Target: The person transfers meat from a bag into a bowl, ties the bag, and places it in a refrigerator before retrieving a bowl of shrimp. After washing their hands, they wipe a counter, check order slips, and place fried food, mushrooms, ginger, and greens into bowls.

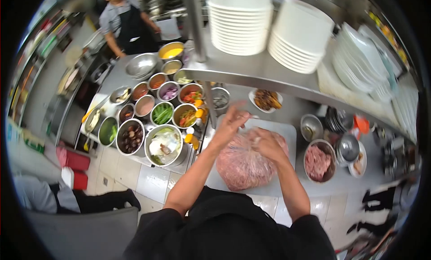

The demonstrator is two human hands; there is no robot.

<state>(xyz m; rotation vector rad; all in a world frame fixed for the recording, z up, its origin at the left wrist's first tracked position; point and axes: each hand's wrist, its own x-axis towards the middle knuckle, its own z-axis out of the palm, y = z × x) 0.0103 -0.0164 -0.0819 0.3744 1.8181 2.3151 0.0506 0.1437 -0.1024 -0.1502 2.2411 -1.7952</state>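
Note:
A clear plastic bag (244, 168) full of pink ground meat lies on a white cutting board (291, 136) in front of me. My right hand (266, 144) is closed on the gathered top of the bag, its fingers partly hidden and a little blurred. Just above the bag's left side is my left hand (232, 124), its fingers apart and smeared by motion, with nothing visible in them. To the right of the board stands a metal bowl of raw meat (318, 162).
An overhead metal shelf (256, 73) carries stacked white dishes (240, 24). Several metal containers of chopped vegetables (162, 112) stand at left. A plate of dark food (267, 100) lies behind the board. Small metal bowls (348, 147) sit at right. A person in an apron (130, 26) stands across the counter.

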